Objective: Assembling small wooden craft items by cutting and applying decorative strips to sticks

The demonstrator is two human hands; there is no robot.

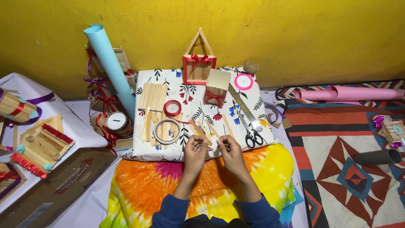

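Pinching a short wooden craft stick (212, 142) between fingertips of left hand (195, 148) and right hand (230, 150), long axis lying crosswise between them, hovering just below the floral cushion (185, 95) edge, scissors (253, 136) nearer right.

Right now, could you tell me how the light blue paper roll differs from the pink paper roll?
The light blue paper roll stands tilted against the yellow wall; the pink paper roll lies flat on the patterned rug. The blue one is left of the floral cloth, the pink one right. Both are rolled paper sheets.
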